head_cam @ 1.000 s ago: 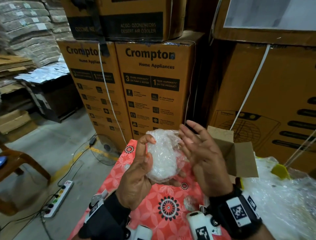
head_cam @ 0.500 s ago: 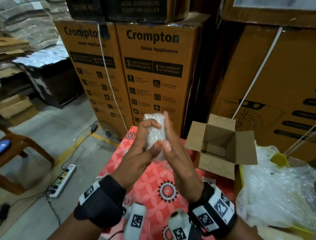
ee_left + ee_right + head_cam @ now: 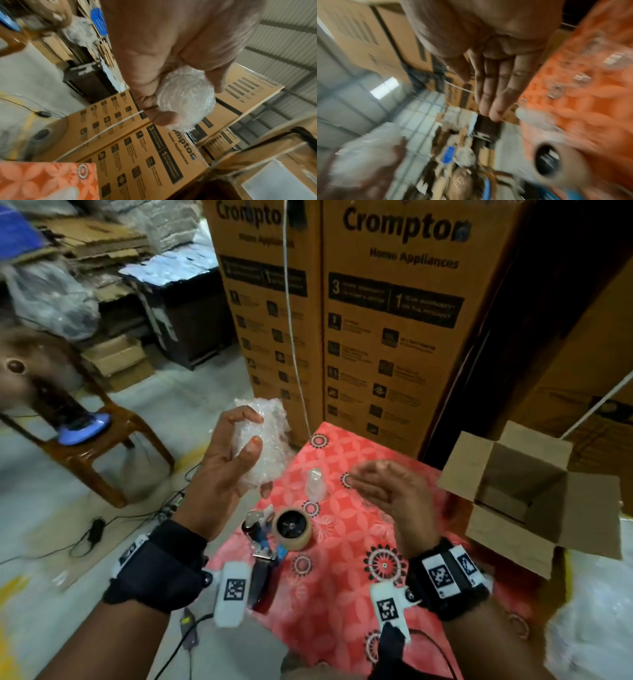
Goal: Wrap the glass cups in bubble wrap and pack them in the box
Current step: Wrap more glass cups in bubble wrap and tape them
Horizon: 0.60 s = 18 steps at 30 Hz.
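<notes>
Tall brown appliance cartons (image 3: 387, 313) stacked behind, printed "Crompton Home Appliances", a white strap (image 3: 293, 320) hanging down the front of one. Brown chair (image 3: 85, 436) on the grey floor to the left, a blue-and-white object on its seat. Bench (image 3: 342, 587) in the foreground under a red-orange cloth with dark flower rings. Crumpled clear bubble wrap (image 3: 589, 628) heaped at the right edge of the bench. Small cardboard box (image 3: 534, 501) standing open on the right side of the bench, flaps spread, its inside only partly seen.

Left hand (image 3: 222, 470) raised above the bench's left corner, thumb and curled fingers wrapped round a wrapped cup (image 3: 265, 446), a whitish bundle held more or less upright; from the left wrist view, the rounded, tightly wrapped end (image 3: 186, 100) poking out past the thumb. Right hand (image 3: 394, 491) apart from the bundle, held over the middle of the bench, fingers straight and close together, holding nothing; same flat pose in the right wrist view (image 3: 498, 86), though blurred.

Roll of brown tape (image 3: 293, 529) lying near the bench's left edge, a tape dispenser (image 3: 260, 546) with blue parts just beside it. Bare glass cup (image 3: 315, 484) standing on the cloth between the two hands, well apart from the box.
</notes>
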Available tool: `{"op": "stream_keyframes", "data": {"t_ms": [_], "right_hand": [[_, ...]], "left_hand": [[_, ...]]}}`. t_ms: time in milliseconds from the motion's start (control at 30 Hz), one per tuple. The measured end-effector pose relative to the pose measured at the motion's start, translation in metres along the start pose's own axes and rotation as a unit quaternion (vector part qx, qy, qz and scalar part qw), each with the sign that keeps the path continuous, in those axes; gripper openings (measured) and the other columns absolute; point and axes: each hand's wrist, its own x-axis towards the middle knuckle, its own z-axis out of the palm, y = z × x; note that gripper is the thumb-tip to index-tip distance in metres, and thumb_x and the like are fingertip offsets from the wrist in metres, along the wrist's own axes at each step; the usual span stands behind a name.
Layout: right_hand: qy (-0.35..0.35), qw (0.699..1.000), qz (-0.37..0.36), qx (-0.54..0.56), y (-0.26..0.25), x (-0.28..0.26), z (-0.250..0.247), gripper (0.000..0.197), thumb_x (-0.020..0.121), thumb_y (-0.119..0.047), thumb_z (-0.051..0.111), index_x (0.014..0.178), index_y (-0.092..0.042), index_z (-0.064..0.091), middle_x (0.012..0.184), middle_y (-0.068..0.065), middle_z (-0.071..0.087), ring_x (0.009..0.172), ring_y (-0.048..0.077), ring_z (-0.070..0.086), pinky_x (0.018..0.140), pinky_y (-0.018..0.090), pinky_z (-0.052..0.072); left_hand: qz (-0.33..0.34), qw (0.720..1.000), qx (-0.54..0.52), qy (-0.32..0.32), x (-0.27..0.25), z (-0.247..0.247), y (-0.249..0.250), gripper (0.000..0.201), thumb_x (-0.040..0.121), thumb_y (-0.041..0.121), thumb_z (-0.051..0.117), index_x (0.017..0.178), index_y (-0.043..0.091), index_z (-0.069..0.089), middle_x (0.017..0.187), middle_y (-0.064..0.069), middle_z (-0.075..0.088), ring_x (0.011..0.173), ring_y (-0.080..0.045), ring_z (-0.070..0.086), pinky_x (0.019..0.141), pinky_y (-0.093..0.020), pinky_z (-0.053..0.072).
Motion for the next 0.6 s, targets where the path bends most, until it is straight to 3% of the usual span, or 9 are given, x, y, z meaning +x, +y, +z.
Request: {"op": "stream_keyframes", "data": {"t_ms": [67,133,233,300,333,400,500,533,600], "right_hand": [[-0.018,0.993,0.106,-0.051,0.041,0.01,0.001,0.027,0.104,-0.018,0.059,0.1,0.005,0.073,0.091,0.028,0.074,0.072,0.032,0.073,0.067,0.034,0.057],[-0.074,0.964,0.235,-0.098,0.087,0.013,0.007,0.025,0.101,-0.015,0.06,0.093,0.004,0.074,0.086,0.029,0.067,0.062,0.027,0.064,0.058,0.028,0.052],[-0.127,0.902,0.4,-0.097,0.152,0.006,0.028,0.033,0.096,-0.027,0.069,0.103,0.005,0.074,0.106,0.031,0.073,0.072,0.026,0.07,0.066,0.028,0.057],[-0.109,0.871,0.476,-0.055,0.19,0.001,0.044,0.05,0.077,-0.032,0.085,0.111,0.002,0.072,0.112,0.028,0.072,0.084,0.029,0.071,0.073,0.031,0.06],[-0.096,0.863,0.496,-0.028,0.206,-0.001,0.052,0.06,0.07,-0.032,0.09,0.115,0.002,0.07,0.112,0.025,0.071,0.091,0.031,0.07,0.076,0.034,0.059],[-0.087,0.844,0.527,0.042,0.231,-0.004,0.072,0.068,0.07,-0.033,0.094,0.122,0.003,0.068,0.105,0.018,0.07,0.09,0.03,0.068,0.074,0.035,0.057],[-0.092,0.807,0.548,0.201,0.235,-0.011,0.108,0.042,0.094,-0.024,0.073,0.126,0.004,0.071,0.107,0.022,0.075,0.087,0.036,0.076,0.077,0.045,0.064],[-0.094,0.801,0.539,0.244,0.239,-0.013,0.118,0.038,0.098,-0.021,0.068,0.127,0.003,0.071,0.112,0.022,0.075,0.094,0.037,0.076,0.085,0.05,0.063],[-0.081,0.793,0.517,0.312,0.244,-0.017,0.133,0.03,0.097,-0.019,0.073,0.123,-0.005,0.073,0.108,0.019,0.076,0.097,0.035,0.072,0.095,0.053,0.057]], "left_hand": [[-0.008,1.0,-0.007,0.025,-0.013,-0.023,0.0,0.05,0.097,0.046,0.073,0.128,0.02,0.044,0.127,-0.014,0.054,0.087,-0.04,0.051,0.056,-0.04,0.047],[-0.022,0.998,0.006,0.06,-0.026,-0.046,-0.004,0.034,0.103,0.037,0.061,0.128,0.021,0.044,0.126,-0.011,0.056,0.089,-0.037,0.055,0.053,-0.037,0.048],[-0.05,0.993,0.022,0.104,-0.044,-0.074,-0.012,0.031,0.103,0.029,0.052,0.131,0.017,0.045,0.138,-0.019,0.053,0.092,-0.038,0.06,0.054,-0.038,0.048],[-0.074,0.989,0.021,0.129,-0.055,-0.085,-0.014,0.033,0.102,0.031,0.054,0.132,0.018,0.048,0.146,-0.02,0.05,0.095,-0.041,0.061,0.056,-0.041,0.049],[-0.084,0.987,0.018,0.137,-0.06,-0.089,-0.014,0.032,0.101,0.032,0.055,0.131,0.02,0.049,0.147,-0.019,0.051,0.096,-0.044,0.061,0.057,-0.042,0.051],[-0.098,0.984,0.007,0.148,-0.068,-0.095,-0.012,0.031,0.1,0.035,0.059,0.128,0.023,0.051,0.145,-0.018,0.053,0.097,-0.049,0.061,0.06,-0.043,0.053],[-0.123,0.98,-0.009,0.154,-0.079,-0.104,-0.005,0.036,0.096,0.039,0.066,0.127,0.025,0.053,0.142,-0.017,0.055,0.099,-0.053,0.062,0.058,-0.04,0.052],[-0.131,0.979,-0.013,0.154,-0.081,-0.107,-0.004,0.038,0.094,0.039,0.065,0.127,0.025,0.053,0.141,-0.017,0.056,0.098,-0.054,0.062,0.055,-0.038,0.051],[-0.139,0.979,-0.011,0.147,-0.087,-0.112,-0.002,0.04,0.094,0.038,0.064,0.129,0.022,0.051,0.141,-0.016,0.056,0.094,-0.063,0.059,0.052,-0.034,0.046]]}}
